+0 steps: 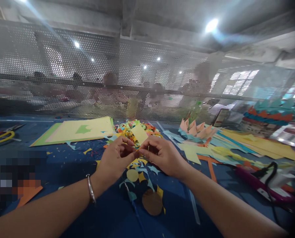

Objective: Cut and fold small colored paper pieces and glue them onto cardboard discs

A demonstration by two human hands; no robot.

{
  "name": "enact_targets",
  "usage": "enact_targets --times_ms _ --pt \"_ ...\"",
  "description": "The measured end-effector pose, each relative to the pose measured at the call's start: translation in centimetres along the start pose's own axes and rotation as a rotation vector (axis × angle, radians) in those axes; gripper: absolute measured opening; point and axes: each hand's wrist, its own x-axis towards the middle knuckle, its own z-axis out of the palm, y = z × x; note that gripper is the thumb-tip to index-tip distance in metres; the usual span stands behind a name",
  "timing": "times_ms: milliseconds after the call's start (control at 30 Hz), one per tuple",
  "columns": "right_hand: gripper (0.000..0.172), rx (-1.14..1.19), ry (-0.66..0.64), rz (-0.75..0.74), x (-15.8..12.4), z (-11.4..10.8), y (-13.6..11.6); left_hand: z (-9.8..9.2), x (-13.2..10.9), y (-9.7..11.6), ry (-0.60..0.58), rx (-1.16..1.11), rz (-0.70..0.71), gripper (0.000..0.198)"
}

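My left hand [116, 157] and my right hand [164, 155] meet over the table, thumbs and fingertips pinched together. Between the tips shows the edge of a small piece of yellow paper [137, 149], mostly hidden by my fingers. Just behind them is a pale yellow paper rectangle [139, 133]; I cannot tell whether it is joined to the held piece. A heap of colourful paper scraps [151, 129] lies beyond. Below my hands are a yellow paper circle [132, 175], a brown disc [152, 202], star-shaped cut-outs [154, 169] and a blue-handled tool [134, 203].
Stacked paper sheets [70, 130] lie at left, with yellow-handled scissors [2, 137] farther out. A pointed peach paper piece [198, 130], yellow sheets [268, 143] and a purple power strip [263, 186] with a cable are at right. A perforated metal screen [147, 66] stands behind; people sit beyond it.
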Motion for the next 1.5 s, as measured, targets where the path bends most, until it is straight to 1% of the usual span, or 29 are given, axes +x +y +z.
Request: enact_targets --times_ms 167,333,433,667,933,1033,1167,1267,1333,1433,1500 --pt "0.011 0.022 -0.002 0.018 0.02 0.06 -0.01 0.0 -0.11 0.21 -0.025 -0.043 -0.04 0.026" --pt "0.012 0.02 -0.006 0.018 0.15 -0.01 -0.15 0.05 -0.19 0.29 -0.063 -0.061 -0.088 0.017" --pt "0.011 0.039 -0.006 0.027 0.14 -0.08 -0.15 0.05 -0.13 0.16 -0.059 -0.095 -0.095 0.016" --pt "0.013 0.058 -0.009 0.026 0.14 -0.03 -0.03 0.08 -0.03 0.02 -0.034 -0.075 -0.054 0.017" --pt "0.012 0.061 -0.024 0.013 0.18 -0.13 -0.09 0.08 -0.21 0.49 -0.037 0.063 0.043 0.013" --pt "0.012 0.088 -0.03 0.036 0.17 -0.16 -0.01 -0.03 -0.26 0.76 -0.059 0.138 0.101 0.008" --pt "0.01 0.146 -0.071 0.093 0.07 -0.13 0.19 -0.26 -0.25 0.63 -0.089 0.198 0.165 0.004" --pt "0.01 0.167 -0.08 0.114 0.04 -0.11 0.18 -0.35 -0.29 0.52 -0.101 0.204 0.169 0.005" --pt "0.011 0.166 -0.07 0.103 0.05 -0.13 0.07 -0.33 -0.31 0.6 -0.123 0.189 0.165 0.005" --pt "0.015 0.144 -0.053 0.077 0.03 -0.16 -0.1 -0.25 -0.31 0.85 -0.169 0.139 0.147 0.005" --pt "0.015 0.137 -0.06 0.092 0.01 -0.17 -0.15 -0.22 -0.3 0.91 -0.18 0.101 0.132 0.007"
